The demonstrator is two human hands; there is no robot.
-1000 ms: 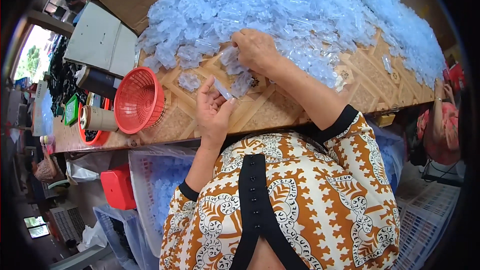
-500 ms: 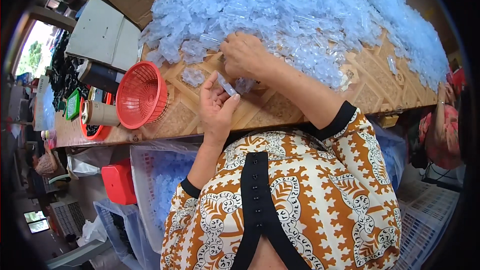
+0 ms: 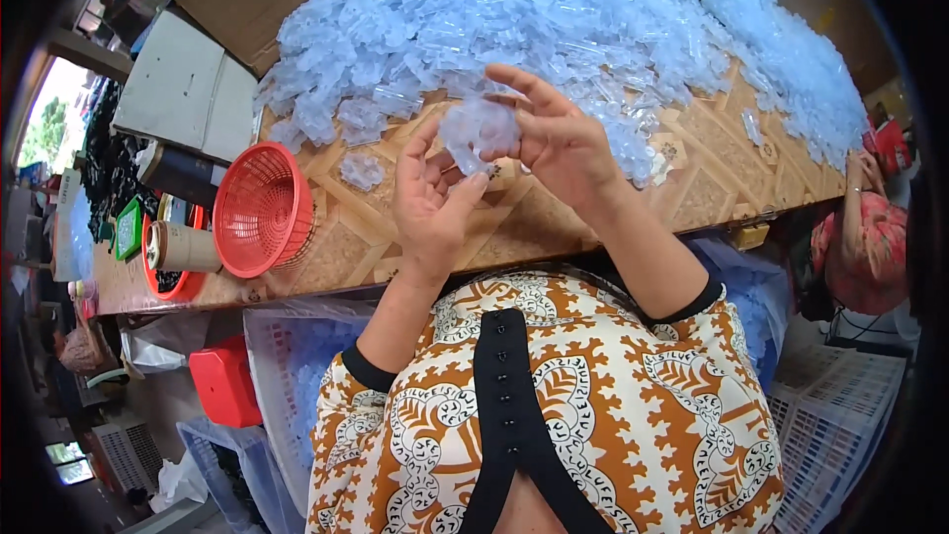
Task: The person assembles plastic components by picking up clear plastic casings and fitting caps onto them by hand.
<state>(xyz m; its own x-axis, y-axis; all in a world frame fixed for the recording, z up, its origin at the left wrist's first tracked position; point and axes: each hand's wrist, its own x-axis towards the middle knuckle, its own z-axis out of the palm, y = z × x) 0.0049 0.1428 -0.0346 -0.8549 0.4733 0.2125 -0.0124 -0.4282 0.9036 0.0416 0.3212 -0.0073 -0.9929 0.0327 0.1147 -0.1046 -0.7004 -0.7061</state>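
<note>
- Plastic piece point(image 3: 476, 131): clear, bluish, lumpy, sitting up off the desk point(image 3: 534, 222) between both hands, in front of the big pile point(image 3: 514, 20).
- Right hand point(image 3: 571, 153): fingers closing on the piece's right edge, thumb low; top finger sticking out, apart from it.
- Left hand point(image 3: 427, 203): fingers bending beside the piece's left edge, thumb tip at its lower edge. Contact partly hiding; cannot tell if these fingers are clamping or just steadying.
- Exact shape of the piece: blurring, can't tell whether one part or several joined.
- Handling, my judgement: looking very light, fairly stiff, thin-walled; smooth faces probably slipping under dry fingers; thin bits likely cracking or snapping if bent hard.
- Best hold, judging: pinching the outer edges lightly, thumb against fingers, one hand each side; not squeezing the middle.
- Desk, left of the left hand: small clear cluster point(image 3: 362, 171) lying loose; red basket point(image 3: 262, 203) standing tilted farther left, brown roll point(image 3: 188, 247) lying just beside it.
- Right side of desk: lone clear part point(image 3: 753, 127) lying apart from the pile.
- Far right: another person's hand point(image 3: 862, 173) showing near the desk edge; what it's doing, too small to tell.
</note>
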